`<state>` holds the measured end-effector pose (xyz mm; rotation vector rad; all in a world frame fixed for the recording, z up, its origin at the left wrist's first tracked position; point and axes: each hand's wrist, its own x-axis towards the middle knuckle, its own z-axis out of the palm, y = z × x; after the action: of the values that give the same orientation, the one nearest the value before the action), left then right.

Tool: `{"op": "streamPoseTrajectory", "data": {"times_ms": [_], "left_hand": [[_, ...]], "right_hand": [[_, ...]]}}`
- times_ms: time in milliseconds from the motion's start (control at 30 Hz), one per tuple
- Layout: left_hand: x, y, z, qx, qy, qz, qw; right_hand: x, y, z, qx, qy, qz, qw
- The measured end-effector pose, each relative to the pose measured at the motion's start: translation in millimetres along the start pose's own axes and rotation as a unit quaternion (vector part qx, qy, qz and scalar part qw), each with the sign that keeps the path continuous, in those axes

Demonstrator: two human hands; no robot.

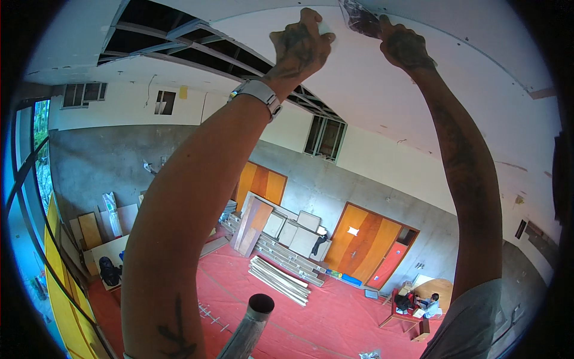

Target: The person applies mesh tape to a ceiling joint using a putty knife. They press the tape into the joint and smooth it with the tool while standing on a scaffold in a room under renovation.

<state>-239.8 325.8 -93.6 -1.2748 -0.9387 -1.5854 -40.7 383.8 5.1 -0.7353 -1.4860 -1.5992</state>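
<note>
Both my arms reach up to the white ceiling panel (pixel 365 78). My left hand (pixel 301 45), with a pale watch band (pixel 260 94) at its wrist, is curled close under the panel. Its index finger and thumb bend round a small pale patch; what they hold, if anything, I cannot make out. To the right, my right hand (pixel 408 46) is closed at the edge of a shiny, dark, crumpled-looking piece (pixel 362 19). That piece lies against the ceiling between my hands, beside a panel seam, and its upper end runs out of view.
An opening with metal framing (pixel 191 42) gapes in the ceiling at left. A metal pole (pixel 248 326) rises close below me. Far down on the red floor (pixel 239 287) lie long white strips (pixel 280 280) and stacked boards (pixel 290 257). A person (pixel 430 304) sits by a table (pixel 399 311).
</note>
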Motion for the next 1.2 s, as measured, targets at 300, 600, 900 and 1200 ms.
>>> {"op": "streamPoseTrajectory", "data": {"times_ms": [300,600,900,1200], "left_hand": [[-7,9,1,-0.082,-0.082,0.021,0.993],[-7,-54,-24,0.076,-0.085,0.055,0.992],[-10,-142,-65,0.132,-0.025,-0.039,0.99],[-24,-107,-53,0.026,-0.056,0.035,0.997]], "right_hand": [[11,7,1,-0.025,-0.015,0.004,1.0],[18,5,7,-0.032,-0.012,-0.014,0.999],[19,4,15,-0.056,-0.007,-0.014,0.998],[26,-18,20,0.016,0.039,-0.03,0.999]]}}
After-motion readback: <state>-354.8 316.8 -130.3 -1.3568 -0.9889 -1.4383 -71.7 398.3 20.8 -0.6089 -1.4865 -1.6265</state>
